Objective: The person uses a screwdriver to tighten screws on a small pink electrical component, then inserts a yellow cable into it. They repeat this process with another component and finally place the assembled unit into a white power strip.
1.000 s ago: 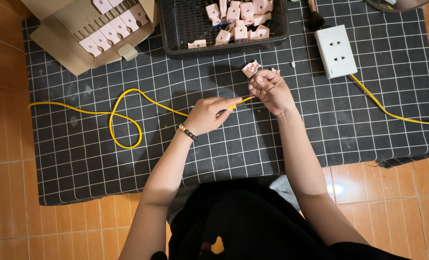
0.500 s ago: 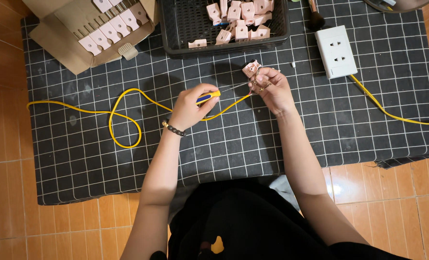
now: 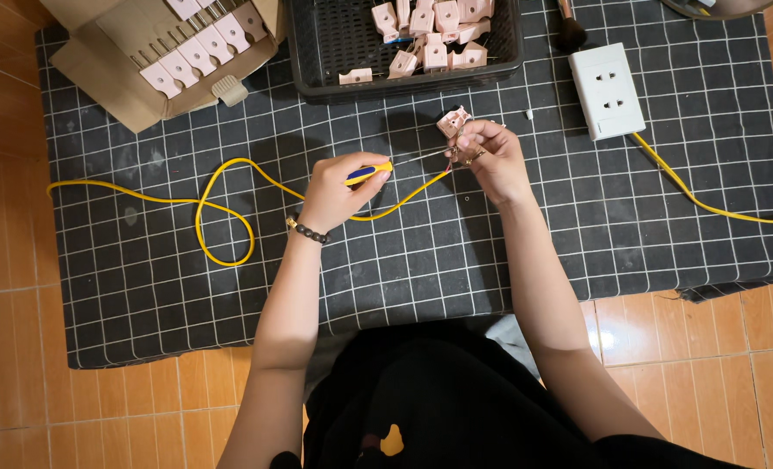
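Wiring half done, judging by the layout. Far left of the left hand, up by the mat's corner: open cardboard box (image 3: 117,78) with pale pink fittings set in rows, seemingly untouched. Nearer, left of and a little below that hand: yellow cable (image 3: 221,217) lying in a loose loop on the gridded black mat (image 3: 404,278), then running under the hand and up towards the right one.

Left hand (image 3: 338,187) closed around a small screwdriver (image 3: 367,172) with a yellow and blue handle, thin shaft pointing right at what the other hand grips. Above both hands: black basket (image 3: 317,52) holding a loose heap of the same pink fittings, whether finished or waiting impossible to tell.

Right hand (image 3: 490,161) pinched tight on one pink fitting (image 3: 453,122), held just off the mat at the fingertips, with the cable's end meeting it from the lower left. Screwdriver tip touching or almost touching that fitting; too small to say whether any screw sits tight yet. So probably mid-fastening on this piece.

Right of and above the right hand, well apart: white socket block (image 3: 608,91) lying flat, already joined to a second yellow lead (image 3: 707,204) trailing off to the right edge.
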